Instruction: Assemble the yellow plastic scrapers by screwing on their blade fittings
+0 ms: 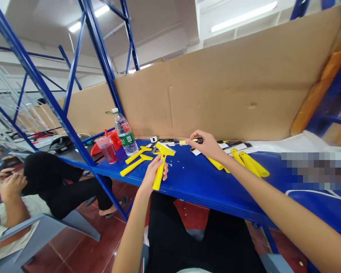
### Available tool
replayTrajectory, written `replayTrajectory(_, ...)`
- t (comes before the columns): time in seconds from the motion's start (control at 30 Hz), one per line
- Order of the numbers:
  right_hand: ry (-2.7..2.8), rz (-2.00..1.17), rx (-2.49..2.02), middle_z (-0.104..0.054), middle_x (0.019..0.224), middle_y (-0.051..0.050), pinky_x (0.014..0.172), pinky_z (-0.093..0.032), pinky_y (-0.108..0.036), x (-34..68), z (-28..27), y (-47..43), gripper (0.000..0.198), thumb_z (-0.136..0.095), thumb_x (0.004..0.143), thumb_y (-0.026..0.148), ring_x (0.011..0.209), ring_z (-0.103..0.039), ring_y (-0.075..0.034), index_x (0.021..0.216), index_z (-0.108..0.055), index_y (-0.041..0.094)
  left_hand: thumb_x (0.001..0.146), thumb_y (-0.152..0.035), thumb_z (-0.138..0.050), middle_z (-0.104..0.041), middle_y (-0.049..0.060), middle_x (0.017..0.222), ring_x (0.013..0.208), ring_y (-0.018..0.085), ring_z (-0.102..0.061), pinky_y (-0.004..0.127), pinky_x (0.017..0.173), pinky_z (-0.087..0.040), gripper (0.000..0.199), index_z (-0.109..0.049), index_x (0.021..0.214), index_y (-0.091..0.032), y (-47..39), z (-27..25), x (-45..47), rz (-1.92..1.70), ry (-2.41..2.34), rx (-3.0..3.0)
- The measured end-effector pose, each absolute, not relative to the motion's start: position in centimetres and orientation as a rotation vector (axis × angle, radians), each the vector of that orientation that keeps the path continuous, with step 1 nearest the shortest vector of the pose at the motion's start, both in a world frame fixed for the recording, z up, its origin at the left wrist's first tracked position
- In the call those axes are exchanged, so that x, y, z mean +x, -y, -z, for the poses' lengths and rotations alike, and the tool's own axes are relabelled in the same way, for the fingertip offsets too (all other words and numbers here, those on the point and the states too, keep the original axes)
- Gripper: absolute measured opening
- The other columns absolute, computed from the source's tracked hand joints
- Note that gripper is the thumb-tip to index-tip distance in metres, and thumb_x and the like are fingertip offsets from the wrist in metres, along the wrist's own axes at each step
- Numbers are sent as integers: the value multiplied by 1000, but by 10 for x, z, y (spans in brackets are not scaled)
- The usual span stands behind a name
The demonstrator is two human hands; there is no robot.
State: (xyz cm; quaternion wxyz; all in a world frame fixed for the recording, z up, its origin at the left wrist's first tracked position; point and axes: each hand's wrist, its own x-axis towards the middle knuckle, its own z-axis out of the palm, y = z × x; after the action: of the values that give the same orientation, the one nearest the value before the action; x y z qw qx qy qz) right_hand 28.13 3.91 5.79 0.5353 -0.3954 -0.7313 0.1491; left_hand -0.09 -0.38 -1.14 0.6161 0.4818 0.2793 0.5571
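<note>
My left hand is closed around the handle of a yellow scraper, its wide head pointing up and away from me. In my right hand is a screwdriver with a yellow and black handle, held level above the table, its tip pointing left toward the scraper's head. Whether the tip touches the scraper I cannot tell. Left of the scraper lie two more yellow scrapers, one nearer and one farther. Several yellow handles rest under and beside my right forearm.
A water bottle and a red drink cup stand at the blue table's left. Cardboard walls off the back. Black and white packets and a white plastic sheet lie along it. Another person sits at left.
</note>
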Motion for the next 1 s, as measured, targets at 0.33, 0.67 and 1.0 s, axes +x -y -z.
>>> replayTrajectory(0.33,1312,-361,-965,-57,61,3,60,-40,-34,278,-23,-15,42,-76,97,62,60,-49,-18,78,-63,27,85,-45,-95,-81,13,115,62,12,-64,23,42,-48,57,-82,132,-17,-4,19,8,-1300,-829,1318)
replayTrajectory(0.67,1049,-304,-871,-48,57,6,53,-41,-36,285,-25,-15,49,-78,96,71,49,-49,-18,82,-54,30,96,-42,-88,-71,14,140,99,25,-73,27,66,-58,44,-86,138,-29,2,19,11,-1722,-1077,1679)
replayTrajectory(1.0,1344,-181,-953,-60,67,2,62,-43,-36,276,-24,-5,39,-74,100,60,61,-54,-18,84,-62,28,81,-17,-96,-81,13,132,117,38,-72,41,96,-57,76,-72,152,-30,3,16,3,-1705,-1234,1699)
